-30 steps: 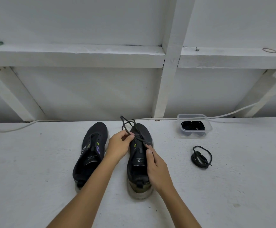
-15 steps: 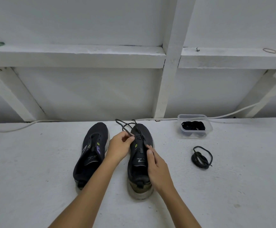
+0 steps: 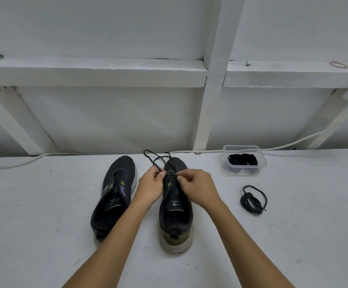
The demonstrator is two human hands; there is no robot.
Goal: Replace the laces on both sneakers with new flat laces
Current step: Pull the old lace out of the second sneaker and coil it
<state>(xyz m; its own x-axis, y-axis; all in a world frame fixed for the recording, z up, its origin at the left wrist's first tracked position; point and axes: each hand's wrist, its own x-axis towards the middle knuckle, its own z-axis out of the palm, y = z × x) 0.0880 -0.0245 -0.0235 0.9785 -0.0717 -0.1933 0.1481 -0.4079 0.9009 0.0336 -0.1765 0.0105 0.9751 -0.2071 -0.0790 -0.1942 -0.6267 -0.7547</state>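
Left sneaker (image 3: 115, 196) already stripped, its old lace coil (image 3: 253, 200) at 3 o'clock, my left hand (image 3: 150, 187) and right hand (image 3: 198, 187) both pinching right sneaker's (image 3: 176, 210) lace (image 3: 158, 160), new laces tub (image 3: 244, 160) untouched at 1 o'clock.

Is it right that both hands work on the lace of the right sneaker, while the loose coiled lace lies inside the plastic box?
Not quite. The head view shows the coiled lace lying on the table, in front of the plastic box, not inside it; the box holds other dark laces. The rest is right: the left hand and right hand both pinch the lace of the right sneaker.
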